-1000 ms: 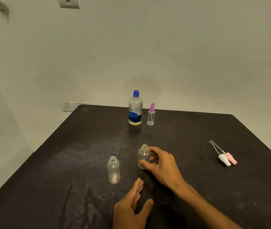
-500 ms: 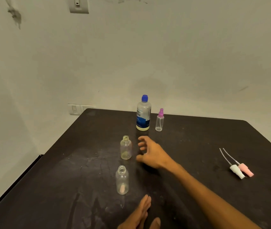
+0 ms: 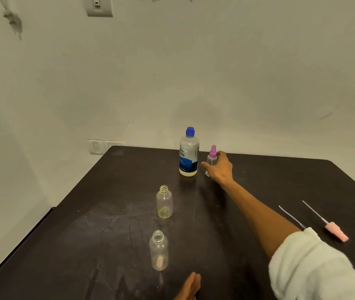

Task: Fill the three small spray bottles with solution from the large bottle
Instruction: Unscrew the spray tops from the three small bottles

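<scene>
The large bottle (image 3: 189,152), blue cap on and a little yellowish liquid at its bottom, stands at the far side of the dark table (image 3: 107,245). Just right of it is a small spray bottle with a purple top (image 3: 212,158). My right hand (image 3: 219,167) reaches around that bottle, fingers spread at its sides, not clearly closed on it. Two uncapped small bottles stand nearer: one (image 3: 164,202) mid-table, one (image 3: 159,250) closer to me. My left hand (image 3: 190,286) rests flat at the bottom edge, fingers only showing.
Two spray heads with dip tubes lie at the right: a pink one (image 3: 335,231) and a white one (image 3: 310,231) partly hidden by my sleeve. The wall stands right behind the table's far edge, with sockets (image 3: 105,146) at the back left.
My right hand let go of the mid-table bottle, left it standing further back, and reached forward to the purple-topped spray bottle. The left hand slid down toward the frame's edge.
</scene>
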